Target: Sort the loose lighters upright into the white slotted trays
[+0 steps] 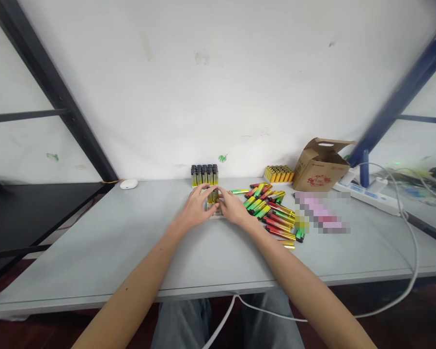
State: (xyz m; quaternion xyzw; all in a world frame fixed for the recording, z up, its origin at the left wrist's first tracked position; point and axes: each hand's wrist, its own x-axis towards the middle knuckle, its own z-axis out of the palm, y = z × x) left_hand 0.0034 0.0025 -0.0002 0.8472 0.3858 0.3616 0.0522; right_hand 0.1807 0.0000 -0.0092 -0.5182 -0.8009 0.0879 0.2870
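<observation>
Left hand (196, 208) and right hand (232, 206), center frame, curl around upright lighters (212, 196) in a pale tray (217, 216); can't tell whether either actually grips. Best: light, even fingertip pressure, lighters kept vertical, tray flat on counter (105, 242).

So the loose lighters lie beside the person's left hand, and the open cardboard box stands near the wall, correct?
Wrong hand: the head view shows the loose lighters beside the right hand. The open cardboard box does stand near the wall.
</observation>
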